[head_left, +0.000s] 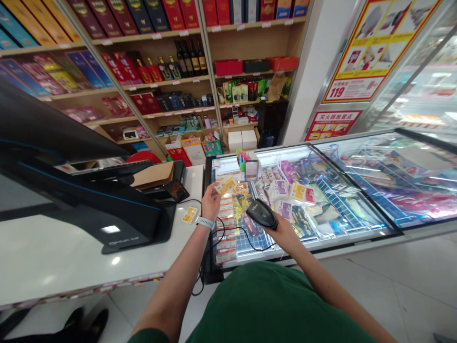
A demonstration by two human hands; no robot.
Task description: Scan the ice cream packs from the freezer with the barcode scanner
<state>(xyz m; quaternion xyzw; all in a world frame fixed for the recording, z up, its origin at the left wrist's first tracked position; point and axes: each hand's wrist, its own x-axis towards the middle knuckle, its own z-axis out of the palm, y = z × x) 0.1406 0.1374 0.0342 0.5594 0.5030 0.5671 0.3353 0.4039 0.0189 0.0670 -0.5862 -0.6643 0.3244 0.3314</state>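
My left hand (211, 202), with a pale watch band on the wrist, pinches a small yellow-and-white packet (226, 185) above the glass of the chest freezer. In my right hand (283, 233) is a black handheld barcode scanner (262, 213), its head pointing up and left toward the packet. The scanner's cable (246, 232) loops below both hands. Purple-and-white packets (284, 209) and a yellow-and-red pair of packets (303, 193) lie to the right of the scanner. A similar yellow packet (190, 215) rests on the white counter, left of my left wrist.
A black checkout terminal (132, 224) stands on the counter (71, 267) at left. The glass-topped chest freezer (357, 238) stretches right. A bright green-and-pink item (243, 159) sits at its back edge. Shelves of boxes and bottles (191, 59) line the wall. Another person's shoes (98, 324) show at lower left.
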